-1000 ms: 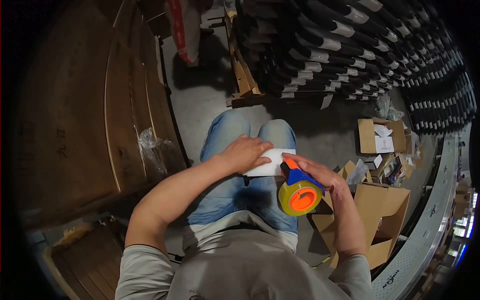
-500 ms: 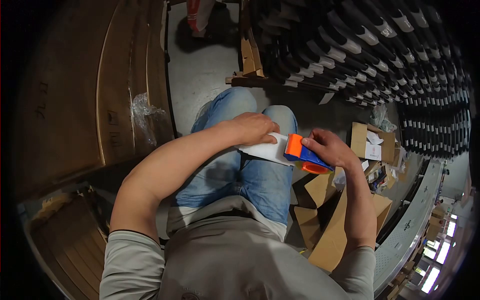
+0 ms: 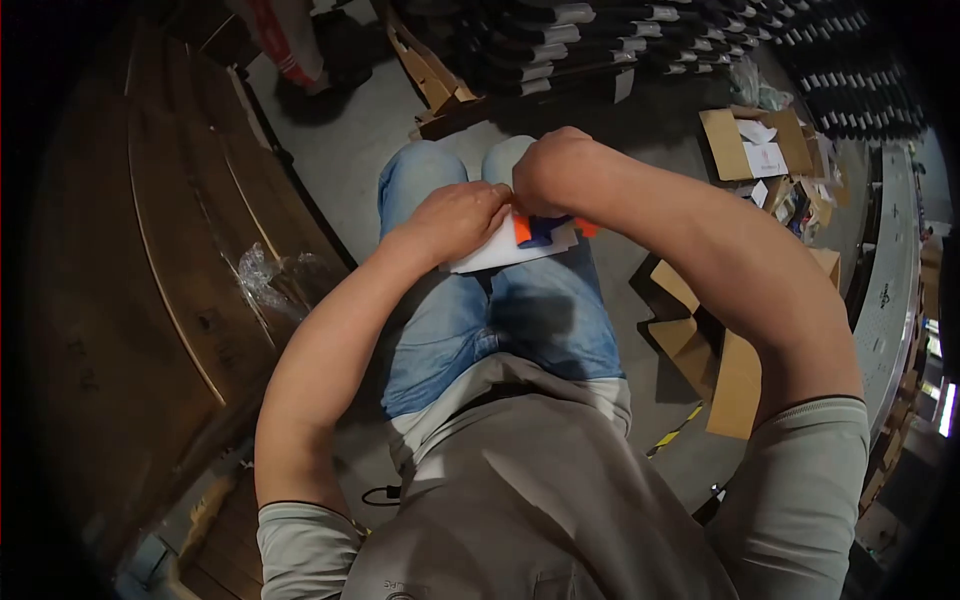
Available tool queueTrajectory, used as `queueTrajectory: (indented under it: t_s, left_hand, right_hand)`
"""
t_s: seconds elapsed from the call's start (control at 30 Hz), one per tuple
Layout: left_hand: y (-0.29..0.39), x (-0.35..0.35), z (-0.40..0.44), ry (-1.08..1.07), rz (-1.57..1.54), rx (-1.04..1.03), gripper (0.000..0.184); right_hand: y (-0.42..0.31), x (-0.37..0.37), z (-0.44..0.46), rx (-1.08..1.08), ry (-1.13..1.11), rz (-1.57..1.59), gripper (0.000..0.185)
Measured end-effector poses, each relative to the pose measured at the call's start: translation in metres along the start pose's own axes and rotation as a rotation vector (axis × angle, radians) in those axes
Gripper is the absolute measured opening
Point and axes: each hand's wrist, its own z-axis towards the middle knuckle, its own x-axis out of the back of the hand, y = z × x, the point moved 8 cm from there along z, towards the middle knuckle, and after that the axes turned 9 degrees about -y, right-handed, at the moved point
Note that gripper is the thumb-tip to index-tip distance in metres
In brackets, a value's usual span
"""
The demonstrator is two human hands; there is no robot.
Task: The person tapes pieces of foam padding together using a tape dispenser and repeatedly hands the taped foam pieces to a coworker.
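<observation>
Across my thighs lies a folded white sheet (image 3: 490, 256), foam-like in look. My left hand (image 3: 460, 218) is closed over its left end, fingertips near my right hand. An orange and blue tape dispenser (image 3: 541, 232) rests against the sheet's right part, partly covered by my right hand. My right hand (image 3: 555, 172) is bent over the dispenser and closed on it; most of its fingers are hidden behind the wrist. The two hands nearly meet above the sheet.
Large brown cartons (image 3: 150, 230) with crumpled clear film (image 3: 265, 280) stand at left. Stacked black parts (image 3: 560, 45) fill the top. An open carton (image 3: 760, 150) and cut cardboard (image 3: 735, 385) lie at right. Another person's leg (image 3: 275, 40) shows at top left.
My right hand has moved up and left with the tape dispenser, its wrist turned over, and is now close to my left hand. The view has shifted and tilted.
</observation>
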Motion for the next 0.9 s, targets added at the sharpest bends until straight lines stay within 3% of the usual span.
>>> queueTrajectory:
  t_s: [0.1,0.27,0.4,0.47,0.5,0.6,0.67,0.9]
  left_hand:
    - [0.002,0.002,-0.005,0.053,0.097,0.017,0.026]
    - [0.010,-0.009,0.008,0.030,0.134,0.038,0.022]
    - [0.021,-0.008,0.011,-0.026,0.099,0.079,0.023]
    - [0.043,0.015,0.007,0.259,0.330,0.039,0.023]
    - [0.050,0.011,0.008,0.249,0.336,0.036,0.023]
    - [0.068,0.014,0.001,0.371,0.085,0.054,0.024]
    - [0.074,0.004,-0.003,0.479,-0.025,-0.084,0.031]
    - [0.060,-0.018,-0.007,0.498,0.039,-0.140,0.040]
  right_hand:
    - [0.045,-0.022,-0.016,0.185,0.068,0.207,0.063]
    - [0.094,-0.089,-0.011,0.297,0.138,0.587,0.063]
    - [0.098,-0.093,-0.017,0.334,0.212,0.606,0.062]
    - [0.098,-0.086,-0.017,0.283,0.221,0.548,0.057]
    - [0.098,-0.085,-0.017,0.287,0.225,0.559,0.057]
    - [0.094,-0.082,-0.017,0.297,0.281,0.523,0.056]
    - [0.091,-0.082,-0.021,0.325,0.238,0.544,0.065]
    - [0.103,-0.093,-0.016,0.323,0.223,0.604,0.064]
